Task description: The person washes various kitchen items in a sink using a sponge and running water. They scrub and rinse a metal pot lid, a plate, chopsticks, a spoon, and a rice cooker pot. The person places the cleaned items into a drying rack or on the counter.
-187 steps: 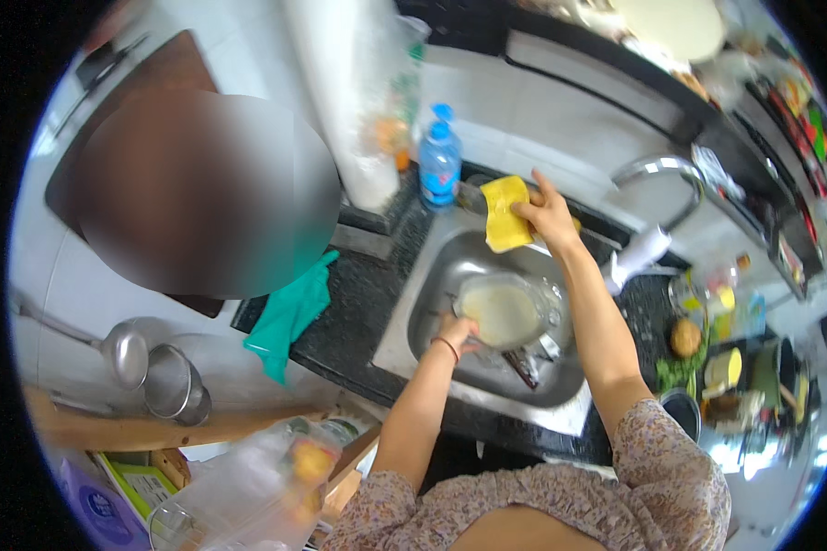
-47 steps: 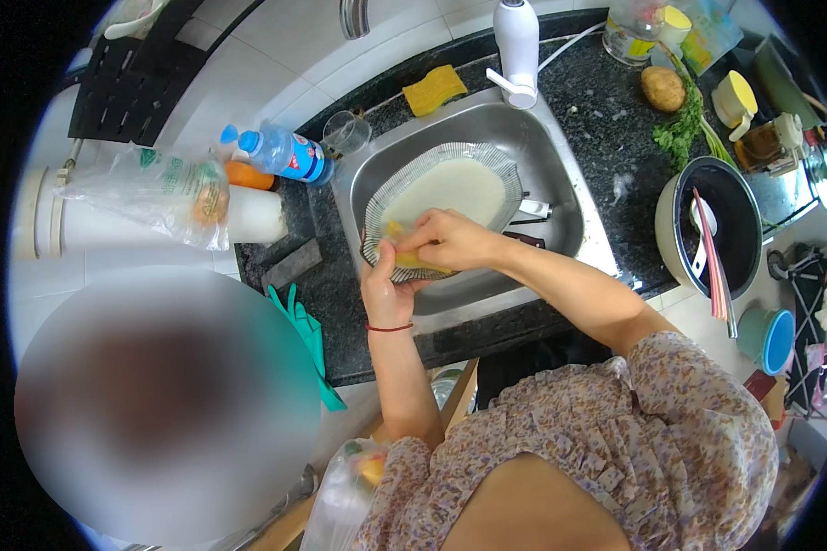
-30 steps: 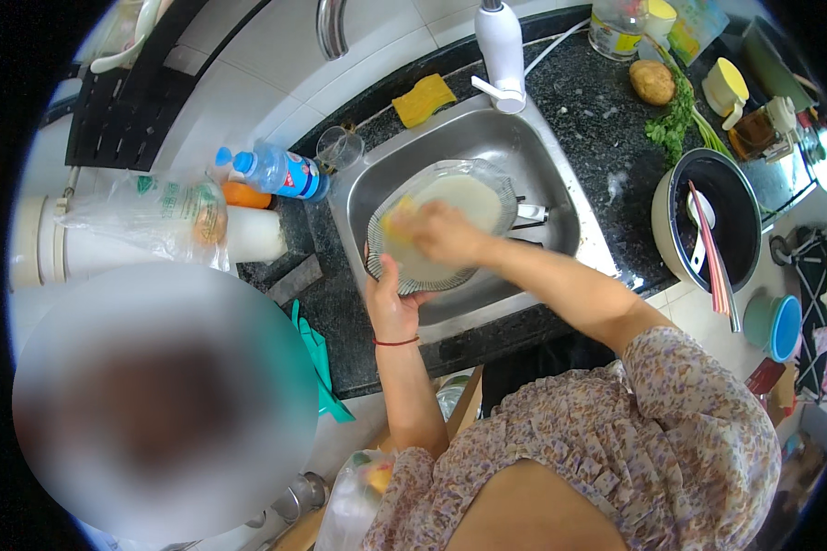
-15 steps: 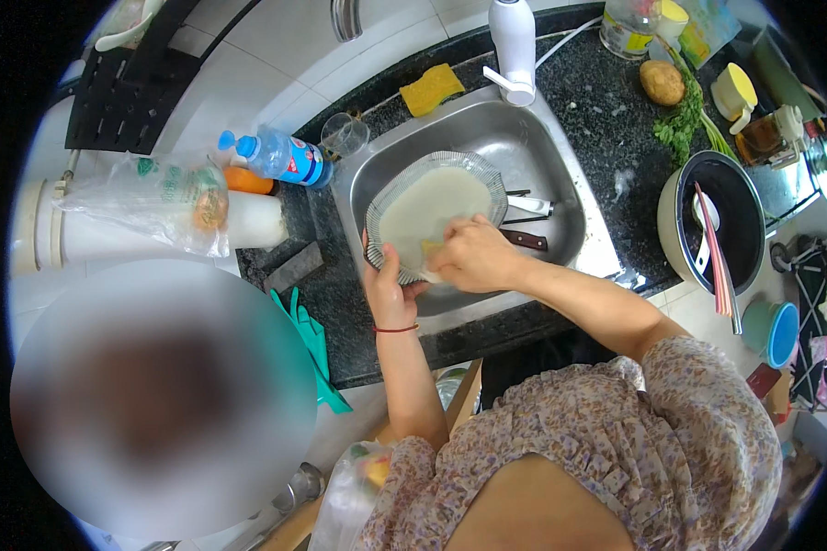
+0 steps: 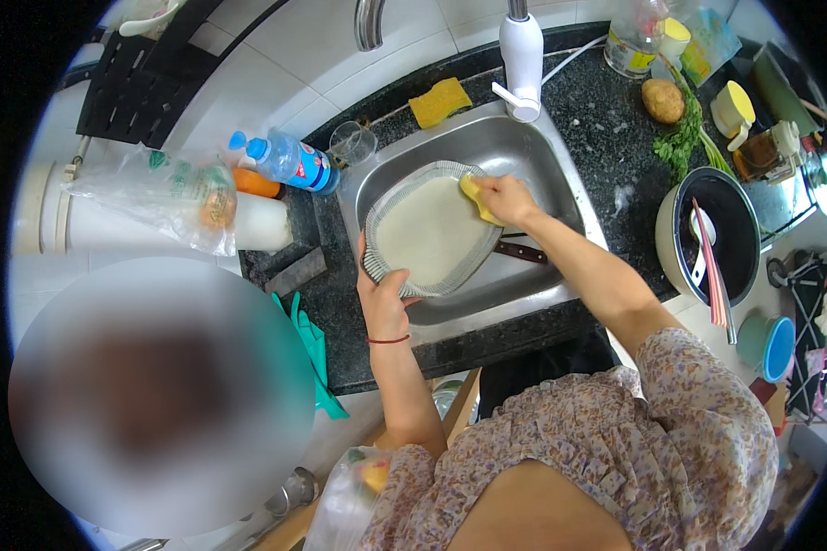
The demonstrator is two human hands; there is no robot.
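Over the metal sink (image 5: pixel 574 184) is a plate (image 5: pixel 432 234) with a pale middle and a striped, ribbed rim. My left hand (image 5: pixel 384 298) grips it at the lower left rim, thumb on top and fingers underneath. A yellow sponge (image 5: pixel 476 197) is pinched in my right hand (image 5: pixel 508 202), pressed against the plate's upper right rim. Below the plate's right side, a knife with a brown handle (image 5: pixel 521 252) lies in the sink, its blade mostly hidden by the plate.
Behind the sink are another sponge (image 5: pixel 441 101), a clear glass (image 5: pixel 352 142), a blue-capped bottle (image 5: pixel 294 163) and a white faucet (image 5: pixel 522 69). To the right stands a dark-lined pot (image 5: pixel 680 230) with chopsticks and a spoon. Green gloves (image 5: pixel 311 349) hang at the left counter edge.
My right hand has moved with the sponge from the plate's lower edge up to its upper right rim. My left hand keeps its hold, and the plate has shifted slightly.
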